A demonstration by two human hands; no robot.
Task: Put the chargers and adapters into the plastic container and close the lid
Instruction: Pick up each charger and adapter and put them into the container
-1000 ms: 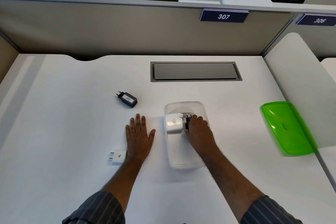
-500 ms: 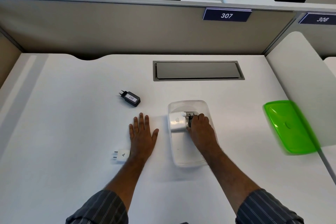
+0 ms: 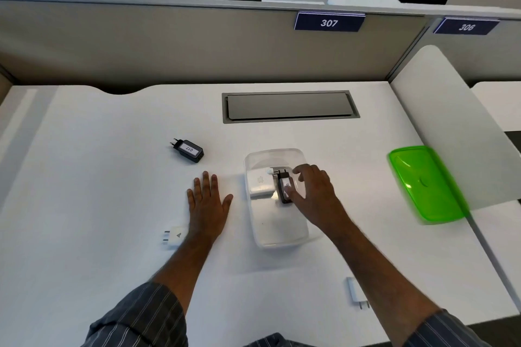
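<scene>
A clear plastic container (image 3: pixel 282 236) stands open in the middle of the white desk. Inside it lie a white square adapter (image 3: pixel 260 186) and, to its right, a black charger (image 3: pixel 284 187). My right hand (image 3: pixel 315 191) hovers over the container with fingers spread, the thumb tip touching the black charger. My left hand (image 3: pixel 208 203) rests flat on the desk left of the container, holding nothing. A second black charger (image 3: pixel 189 151) lies at the far left. A white charger (image 3: pixel 174 236) sits by my left wrist. Another white adapter (image 3: pixel 355 293) lies near the front edge. The green lid (image 3: pixel 425 183) lies at the right.
A grey cable hatch (image 3: pixel 290 106) is set into the desk behind the container. A beige partition (image 3: pixel 169 42) closes the back, and a white divider panel (image 3: pixel 451 132) stands on the right behind the lid.
My right hand has opened and lifted its fingers off the black charger, which now lies in the container beside the white adapter. The left hand has stayed flat.
</scene>
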